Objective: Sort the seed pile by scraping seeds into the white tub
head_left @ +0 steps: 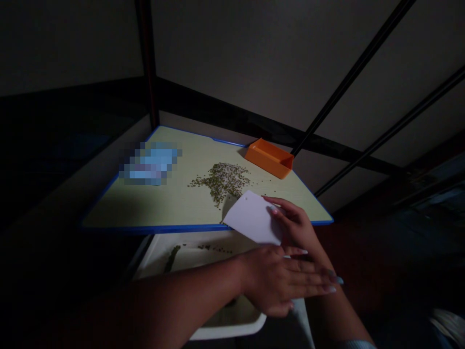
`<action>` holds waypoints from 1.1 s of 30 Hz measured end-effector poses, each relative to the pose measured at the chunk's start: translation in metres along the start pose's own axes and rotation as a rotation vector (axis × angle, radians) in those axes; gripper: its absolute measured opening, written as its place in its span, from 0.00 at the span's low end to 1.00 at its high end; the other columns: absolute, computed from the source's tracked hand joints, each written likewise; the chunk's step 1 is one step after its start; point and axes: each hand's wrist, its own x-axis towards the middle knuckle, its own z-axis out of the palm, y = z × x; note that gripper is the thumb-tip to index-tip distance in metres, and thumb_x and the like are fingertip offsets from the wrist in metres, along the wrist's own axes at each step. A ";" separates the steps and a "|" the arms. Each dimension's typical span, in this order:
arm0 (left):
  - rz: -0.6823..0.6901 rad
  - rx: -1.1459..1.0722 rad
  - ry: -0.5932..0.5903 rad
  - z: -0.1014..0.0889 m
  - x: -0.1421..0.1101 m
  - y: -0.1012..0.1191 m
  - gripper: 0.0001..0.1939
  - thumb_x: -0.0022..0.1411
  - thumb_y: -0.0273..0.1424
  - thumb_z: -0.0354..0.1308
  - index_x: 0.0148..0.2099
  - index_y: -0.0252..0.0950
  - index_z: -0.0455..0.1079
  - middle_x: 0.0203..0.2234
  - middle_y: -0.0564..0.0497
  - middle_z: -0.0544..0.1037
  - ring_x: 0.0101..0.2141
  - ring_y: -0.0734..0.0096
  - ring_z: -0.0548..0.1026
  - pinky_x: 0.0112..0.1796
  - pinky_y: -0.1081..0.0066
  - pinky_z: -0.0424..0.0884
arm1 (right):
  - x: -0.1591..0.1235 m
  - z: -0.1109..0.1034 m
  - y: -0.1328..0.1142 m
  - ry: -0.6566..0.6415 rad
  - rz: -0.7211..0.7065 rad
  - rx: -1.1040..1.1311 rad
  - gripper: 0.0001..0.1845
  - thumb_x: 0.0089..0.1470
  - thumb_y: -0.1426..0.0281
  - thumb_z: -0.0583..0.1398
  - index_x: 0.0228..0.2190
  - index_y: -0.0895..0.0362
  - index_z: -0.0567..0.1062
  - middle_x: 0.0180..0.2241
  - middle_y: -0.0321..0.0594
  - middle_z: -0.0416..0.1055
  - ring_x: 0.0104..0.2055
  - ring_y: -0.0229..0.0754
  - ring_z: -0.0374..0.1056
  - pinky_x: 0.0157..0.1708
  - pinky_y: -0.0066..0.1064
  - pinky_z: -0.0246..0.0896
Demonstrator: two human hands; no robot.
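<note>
Head view: I am logging my right hand (pixel 294 224) pinching a white plastic scraper (pixel 250 218) at the desk's (pixel 163 208) near edge, just beside green mung beans (pixel 220 182). My left hand (pixel 279 283) is hanging open, empty, above a white tray (pixel 225 334). An orange scoop (pixel 269 157) is sitting at the far right corner. Risk I am flagging: a careless scraper stroke sending beans over the edge, missing the tray.

Dim light is catching the tabletop (pixel 163 208) and white plastic scraper (pixel 250 218); deep shadow is swallowing the corners, lens distortion bending the edges.
</note>
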 end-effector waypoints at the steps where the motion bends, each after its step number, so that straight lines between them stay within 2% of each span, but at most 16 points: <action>1: 0.000 0.001 0.002 0.000 0.000 0.000 0.31 0.65 0.35 0.38 0.69 0.34 0.53 0.67 0.56 0.54 0.67 0.73 0.49 0.66 0.62 0.46 | 0.001 -0.001 0.000 -0.005 -0.008 -0.002 0.14 0.54 0.62 0.63 0.43 0.47 0.80 0.50 0.39 0.76 0.53 0.47 0.70 0.56 0.42 0.60; 8: -0.037 0.013 -0.017 -0.002 0.000 0.002 0.31 0.65 0.35 0.38 0.69 0.34 0.53 0.67 0.57 0.54 0.67 0.76 0.49 0.65 0.63 0.48 | 0.005 -0.008 -0.001 0.056 0.008 -0.021 0.15 0.53 0.61 0.63 0.43 0.50 0.80 0.49 0.41 0.76 0.49 0.47 0.71 0.49 0.40 0.64; 11: -0.036 -0.004 -0.015 0.000 0.000 0.002 0.31 0.66 0.36 0.38 0.69 0.34 0.52 0.67 0.56 0.54 0.67 0.76 0.49 0.65 0.63 0.48 | 0.008 -0.005 0.000 0.023 0.025 -0.022 0.16 0.53 0.60 0.63 0.43 0.51 0.79 0.50 0.42 0.76 0.48 0.47 0.71 0.46 0.39 0.65; 17: -0.052 -0.024 -0.045 -0.004 0.000 0.001 0.32 0.65 0.36 0.39 0.70 0.33 0.50 0.68 0.53 0.51 0.67 0.77 0.49 0.64 0.65 0.48 | 0.013 0.009 -0.011 -0.065 -0.002 0.002 0.15 0.54 0.60 0.62 0.42 0.50 0.80 0.48 0.41 0.77 0.49 0.46 0.71 0.48 0.38 0.63; 20: -0.045 -0.048 -0.061 -0.007 0.000 0.001 0.32 0.66 0.36 0.39 0.70 0.33 0.50 0.68 0.52 0.51 0.66 0.77 0.49 0.64 0.65 0.47 | 0.013 0.012 -0.017 -0.080 0.011 0.041 0.14 0.52 0.60 0.63 0.41 0.50 0.80 0.46 0.41 0.77 0.45 0.44 0.71 0.42 0.35 0.65; 23: -0.056 -0.066 -0.071 -0.009 -0.001 0.001 0.31 0.67 0.36 0.38 0.70 0.33 0.49 0.68 0.53 0.51 0.66 0.76 0.49 0.64 0.64 0.50 | 0.019 0.012 -0.014 0.019 0.066 0.123 0.19 0.48 0.59 0.66 0.42 0.53 0.78 0.38 0.41 0.78 0.32 0.40 0.70 0.28 0.29 0.61; 25: -0.065 -0.077 -0.091 -0.010 -0.002 0.001 0.31 0.67 0.36 0.38 0.70 0.34 0.48 0.68 0.54 0.50 0.67 0.76 0.48 0.63 0.64 0.52 | 0.027 0.011 -0.007 0.136 0.105 0.213 0.21 0.43 0.56 0.68 0.37 0.55 0.77 0.30 0.38 0.76 0.25 0.37 0.65 0.22 0.27 0.55; 27: -0.070 -0.085 -0.123 -0.012 -0.002 0.001 0.31 0.67 0.37 0.37 0.70 0.34 0.47 0.68 0.55 0.50 0.68 0.75 0.45 0.63 0.65 0.53 | 0.038 0.012 0.002 0.242 0.111 0.309 0.21 0.37 0.54 0.70 0.27 0.56 0.74 0.22 0.34 0.70 0.22 0.35 0.61 0.20 0.26 0.51; 29: -0.072 -0.076 -0.162 -0.013 -0.003 0.001 0.31 0.68 0.38 0.38 0.71 0.34 0.47 0.68 0.55 0.50 0.68 0.74 0.42 0.64 0.65 0.51 | 0.051 0.016 0.007 0.325 0.083 0.395 0.23 0.34 0.52 0.70 0.22 0.56 0.70 0.19 0.32 0.66 0.20 0.33 0.57 0.20 0.25 0.49; 33: -0.068 0.001 -0.192 -0.013 -0.006 0.002 0.33 0.66 0.40 0.39 0.71 0.36 0.46 0.69 0.55 0.48 0.69 0.71 0.36 0.66 0.64 0.42 | 0.078 0.032 0.005 0.371 0.111 0.481 0.23 0.35 0.51 0.69 0.22 0.56 0.69 0.19 0.32 0.66 0.19 0.34 0.57 0.19 0.26 0.47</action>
